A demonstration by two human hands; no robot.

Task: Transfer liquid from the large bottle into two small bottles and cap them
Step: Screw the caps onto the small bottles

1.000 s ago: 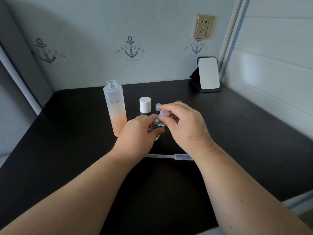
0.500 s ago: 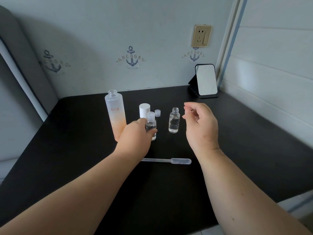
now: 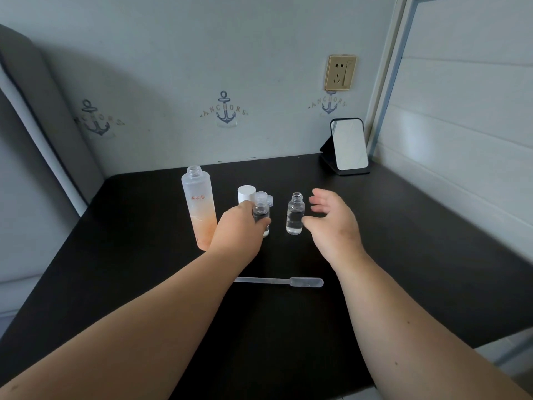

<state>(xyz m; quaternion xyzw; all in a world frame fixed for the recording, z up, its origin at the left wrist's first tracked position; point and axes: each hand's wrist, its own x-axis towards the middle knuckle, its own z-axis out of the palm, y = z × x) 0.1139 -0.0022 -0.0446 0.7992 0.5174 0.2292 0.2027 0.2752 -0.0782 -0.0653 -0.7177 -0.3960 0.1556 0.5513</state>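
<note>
At frame centre, the left hand [image 3: 240,226] grips the capped small bottle [image 3: 261,215]; the right hand [image 3: 331,223], fingers loose and holding nothing, nears the uncapped bottle [image 3: 295,215], which likely needs the spare cap [image 3: 270,200] next.

Black desk [image 3: 403,255] set in a corner. Pale grey wall [image 3: 202,53] at 12 o'clock bears anchor prints [image 3: 226,111] and a gold socket [image 3: 341,73]. Small standing mirror [image 3: 349,145] at 1 o'clock; white panelling [image 3: 467,111] at 3 o'clock.

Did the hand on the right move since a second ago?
Yes. The right hand let go of the capped small bottle and moved right, past the open small bottle. The left hand grips the capped one.
</note>
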